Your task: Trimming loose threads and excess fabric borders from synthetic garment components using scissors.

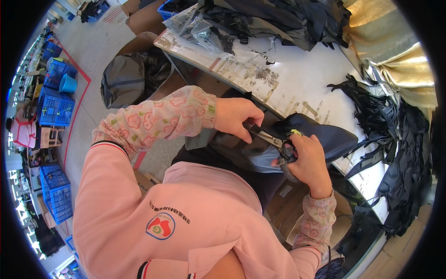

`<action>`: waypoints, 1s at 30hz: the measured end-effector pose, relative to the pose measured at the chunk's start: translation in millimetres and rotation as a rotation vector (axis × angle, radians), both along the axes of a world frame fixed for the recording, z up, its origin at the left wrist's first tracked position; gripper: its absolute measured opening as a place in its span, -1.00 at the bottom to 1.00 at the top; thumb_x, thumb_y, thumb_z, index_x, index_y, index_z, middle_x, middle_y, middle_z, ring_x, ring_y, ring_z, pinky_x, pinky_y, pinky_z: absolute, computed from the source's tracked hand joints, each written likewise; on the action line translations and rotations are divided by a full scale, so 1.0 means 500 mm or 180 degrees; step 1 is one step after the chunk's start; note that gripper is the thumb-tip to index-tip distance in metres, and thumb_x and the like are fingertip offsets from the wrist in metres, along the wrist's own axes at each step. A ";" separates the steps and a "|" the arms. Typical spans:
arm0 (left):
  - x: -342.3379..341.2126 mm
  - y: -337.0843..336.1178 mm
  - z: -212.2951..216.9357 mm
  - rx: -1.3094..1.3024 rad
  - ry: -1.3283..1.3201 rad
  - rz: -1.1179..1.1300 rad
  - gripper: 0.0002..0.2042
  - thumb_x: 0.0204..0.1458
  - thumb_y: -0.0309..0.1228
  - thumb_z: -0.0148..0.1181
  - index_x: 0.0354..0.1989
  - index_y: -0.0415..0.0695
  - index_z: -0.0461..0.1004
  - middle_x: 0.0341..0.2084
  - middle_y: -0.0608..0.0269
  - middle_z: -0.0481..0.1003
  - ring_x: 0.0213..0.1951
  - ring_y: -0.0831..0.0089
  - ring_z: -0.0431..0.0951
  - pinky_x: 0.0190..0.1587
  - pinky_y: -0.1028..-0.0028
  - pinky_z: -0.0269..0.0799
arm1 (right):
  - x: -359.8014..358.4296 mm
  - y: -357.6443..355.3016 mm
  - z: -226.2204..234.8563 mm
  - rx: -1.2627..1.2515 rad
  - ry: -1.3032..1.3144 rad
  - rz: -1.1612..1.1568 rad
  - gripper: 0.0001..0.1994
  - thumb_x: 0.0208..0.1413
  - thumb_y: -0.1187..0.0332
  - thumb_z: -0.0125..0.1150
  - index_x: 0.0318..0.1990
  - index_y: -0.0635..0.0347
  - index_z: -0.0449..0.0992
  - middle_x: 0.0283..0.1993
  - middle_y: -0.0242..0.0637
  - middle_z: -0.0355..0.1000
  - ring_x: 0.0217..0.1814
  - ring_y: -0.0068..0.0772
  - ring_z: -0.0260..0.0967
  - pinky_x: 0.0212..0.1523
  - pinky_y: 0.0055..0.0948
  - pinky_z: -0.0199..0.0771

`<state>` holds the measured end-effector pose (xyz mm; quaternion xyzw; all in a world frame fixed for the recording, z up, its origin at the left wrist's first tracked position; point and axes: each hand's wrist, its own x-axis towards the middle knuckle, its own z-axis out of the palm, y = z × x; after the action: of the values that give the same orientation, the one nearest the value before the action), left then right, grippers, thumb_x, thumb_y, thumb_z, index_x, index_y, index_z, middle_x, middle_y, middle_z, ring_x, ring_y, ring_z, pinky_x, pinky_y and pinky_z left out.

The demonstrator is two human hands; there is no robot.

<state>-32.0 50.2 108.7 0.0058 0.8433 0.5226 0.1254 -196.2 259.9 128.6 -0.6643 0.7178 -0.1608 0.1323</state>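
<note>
My right hand point(307, 160) is closed around the dark handles of a pair of scissors point(273, 140). Their metal blades point left, toward my other hand. A bit of yellow-green material point(293, 133) sits on a finger of this hand. My left hand point(238, 117) pinches a small piece of black fabric point(252, 129) at the blade tips; I cannot tell whether the blades touch it. Dark, smooth fabric point(325, 137) spreads from my lap below both hands up over the table edge.
The worn white table point(260, 69) carries a dark fabric heap point(278, 21), clear plastic bags point(193, 30) and black straps point(371, 121). To the left, an open carton point(169, 86) stands by a dark bundle point(127, 76). Below my right arm is another cardboard box point(283, 200). Blue crates point(56, 107) line the far left.
</note>
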 end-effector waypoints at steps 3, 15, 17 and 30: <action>0.005 -0.003 -0.003 -0.0052 0.0037 -0.0026 -0.68 -0.21 -0.35 0.37 -0.38 -0.26 0.39 -0.55 0.14 0.43 -0.46 0.33 0.44 -0.38 0.36 0.34 | -0.011 0.007 -0.023 -0.0005 0.0140 0.0107 -0.52 -0.42 0.06 0.51 -0.49 0.18 0.37 -0.62 -0.24 0.33 -0.53 -0.11 0.26 -0.40 -0.35 0.13; -0.003 -0.025 -0.010 -0.0352 0.0169 0.0313 -0.68 -0.39 -0.42 0.35 -0.52 -0.13 0.26 -0.60 0.42 0.20 -0.47 0.63 0.19 -0.43 0.59 0.12 | -0.027 0.060 -0.079 -0.0693 -0.0334 -0.0769 -0.66 -0.29 0.16 0.39 -0.43 0.14 0.41 -0.51 -0.20 0.45 -0.40 0.02 0.43 -0.32 -0.13 0.41; 0.007 -0.043 -0.025 0.0149 -0.0203 0.0444 -0.68 -0.30 -0.51 0.36 -0.42 -0.11 0.29 -0.55 0.50 0.21 -0.45 0.69 0.17 -0.41 0.64 0.09 | -0.002 0.088 -0.077 -0.0932 -0.0670 -0.1147 -0.70 -0.26 0.22 0.37 -0.43 0.14 0.40 -0.54 -0.19 0.43 -0.46 0.02 0.41 -0.41 -0.14 0.40; -0.032 -0.051 0.027 -0.0685 0.0422 0.0518 -0.79 -0.09 -0.44 0.29 -0.37 -0.15 0.35 -0.53 0.46 0.27 -0.43 0.65 0.23 -0.39 0.60 0.16 | 0.045 0.312 -0.243 -0.0825 -0.1468 -0.3237 -0.68 -0.09 0.46 0.35 -0.17 0.24 0.38 -0.25 -0.18 0.52 -0.23 -0.27 0.51 -0.22 -0.36 0.46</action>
<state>-48.2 24.8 122.1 -0.0417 0.8986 0.4360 0.0266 -173.5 415.7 7.3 -0.1940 0.8741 -0.4317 0.1090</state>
